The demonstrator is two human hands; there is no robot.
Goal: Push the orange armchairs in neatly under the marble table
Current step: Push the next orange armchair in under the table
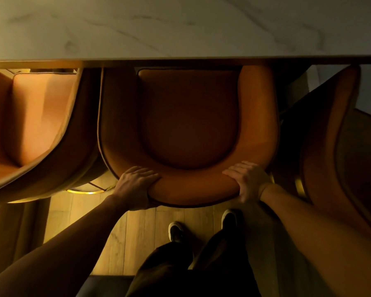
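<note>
I look straight down on the middle orange armchair (189,129), whose curved back faces me and whose front edge lies under the rim of the marble table (180,28). My left hand (135,185) grips the left part of its backrest, fingers over the top. On the right part of the same backrest my right hand (247,181) is clasped likewise. A second orange armchair (36,116) stands at the left, angled, touching or nearly touching the middle one. The third orange armchair (330,146) is at the right, turned sideways, its front near the table edge.
Wooden plank floor (137,232) runs beneath me, with my two dark shoes (176,231) close behind the middle chair. Gold metal chair bases (86,191) show at the floor between the chairs. The gaps between chairs are narrow.
</note>
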